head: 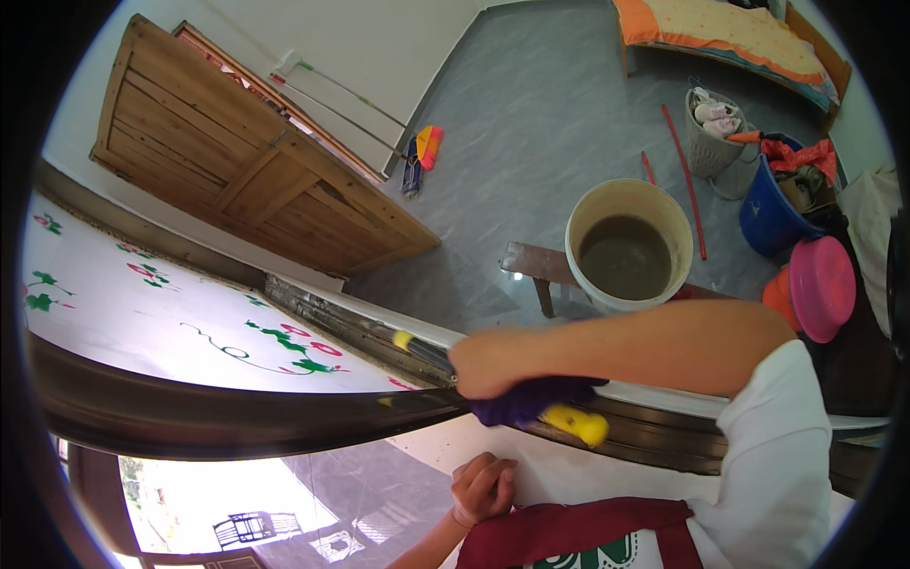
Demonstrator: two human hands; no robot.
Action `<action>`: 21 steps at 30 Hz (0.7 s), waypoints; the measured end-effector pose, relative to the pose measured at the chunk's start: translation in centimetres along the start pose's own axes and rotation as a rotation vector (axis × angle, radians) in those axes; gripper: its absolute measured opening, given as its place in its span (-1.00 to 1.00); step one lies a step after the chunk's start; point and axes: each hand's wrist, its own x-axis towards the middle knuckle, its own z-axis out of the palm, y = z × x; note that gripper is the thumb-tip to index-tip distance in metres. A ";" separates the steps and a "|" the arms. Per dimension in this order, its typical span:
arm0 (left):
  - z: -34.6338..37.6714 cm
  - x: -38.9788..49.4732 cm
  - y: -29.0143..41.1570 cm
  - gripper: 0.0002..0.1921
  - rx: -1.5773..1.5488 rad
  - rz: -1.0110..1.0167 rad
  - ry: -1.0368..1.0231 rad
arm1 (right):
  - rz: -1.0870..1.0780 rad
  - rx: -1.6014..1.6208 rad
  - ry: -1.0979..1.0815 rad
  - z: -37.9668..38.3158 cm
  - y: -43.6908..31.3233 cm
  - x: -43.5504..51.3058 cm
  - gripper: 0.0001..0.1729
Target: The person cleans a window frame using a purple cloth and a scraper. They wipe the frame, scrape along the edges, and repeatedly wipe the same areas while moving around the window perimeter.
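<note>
My right hand [487, 364], slightly blurred, is closed around a black handle with yellow parts [425, 350] over the track of a sliding window. A dark purple cloth [530, 400] is bunched beneath that hand, and a yellow end piece [577, 424] sticks out beyond it; whether it belongs to the same tool cannot be told. Lower down, my left hand [483, 487] is held before the maroon apron [569, 526] with its fingers curled in and nothing visible in them. The window track [327, 321] looks dirty at its left part, beside a pane with painted flowers [234, 348].
A bucket of murky water [629, 242] stands on a wooden bench [530, 262] beyond the sill. Behind are a wooden door [234, 156], a broom and mop [419, 156], red poles [686, 178], a blue bin [771, 206], a pink basin [825, 288] and a bed [739, 39].
</note>
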 end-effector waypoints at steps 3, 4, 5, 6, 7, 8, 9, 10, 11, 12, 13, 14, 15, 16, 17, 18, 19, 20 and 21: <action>-0.1 -0.1 0.0 -0.94 0.012 -0.015 -0.011 | -0.244 -0.070 -0.035 -2.3 -1.3 4.8 -0.58; -0.3 -0.1 0.0 -0.94 0.016 -0.031 -0.026 | -0.255 -0.040 -0.045 -3.0 -1.3 5.5 -0.57; -0.4 0.0 0.0 -0.94 0.010 -0.017 -0.027 | -0.268 -0.008 -0.056 -3.7 -1.4 5.9 -0.55; -0.7 0.1 0.1 -0.93 0.000 -0.020 -0.042 | -0.280 0.024 -0.069 -4.5 -1.5 6.0 -0.53; -0.9 0.3 0.2 -0.93 -0.032 -0.029 -0.054 | -0.266 0.064 -0.045 -5.2 -1.2 5.5 -0.54; -1.1 0.5 0.5 -0.91 -0.051 -0.091 -0.083 | -0.250 0.101 -0.022 -6.0 -0.5 4.5 -0.54; -1.4 0.8 0.9 -0.88 -0.091 -0.153 -0.113 | -0.242 0.140 0.006 -6.4 0.2 3.1 -0.53; -1.5 1.3 1.4 -0.86 -0.152 -0.212 -0.130 | -0.212 0.209 0.028 -6.5 0.6 1.5 -0.55; -1.5 1.8 2.0 -0.83 -0.320 -0.300 -0.090 | -0.194 0.281 0.055 -6.6 1.1 -0.3 -0.57; -1.6 2.4 2.9 -0.80 -0.504 -0.394 -0.039 | -0.195 0.358 0.080 -6.5 1.5 -1.8 -0.57; -1.7 3.0 3.8 -0.77 -0.686 -0.487 0.012 | -0.194 0.347 0.136 -6.2 1.6 -3.1 -0.58; -1.6 3.6 4.9 -0.75 -0.824 -0.524 0.046 | -0.212 0.344 0.185 -5.6 1.6 -4.3 -0.58; -1.4 4.3 5.8 -0.74 -0.961 -0.559 0.080 | -0.231 0.341 0.234 -4.8 1.4 -5.2 -0.59; -1.3 5.1 6.3 -0.72 -1.099 -0.592 0.116 | -0.207 0.361 0.287 -3.7 0.8 -5.7 -0.58; -1.3 5.9 6.5 -0.72 -0.978 -0.639 0.013 | -0.220 0.343 0.377 -2.5 0.5 -6.4 -0.59; -1.4 6.8 6.5 -0.72 -0.854 -0.679 -0.088 | -0.197 0.354 0.410 -1.6 0.3 -6.9 -0.54; -1.5 7.4 6.5 -0.71 -0.728 -0.714 -0.185 | -0.167 0.368 0.440 -0.9 0.4 -7.4 -0.50; -1.4 7.6 6.7 -0.72 -0.710 -0.741 -0.158 | -0.157 0.440 0.434 -0.4 0.5 -7.8 -0.47; -1.5 7.7 6.8 -0.72 -0.700 -0.748 -0.157 | -0.139 0.515 0.423 0.0 0.8 -8.2 -0.44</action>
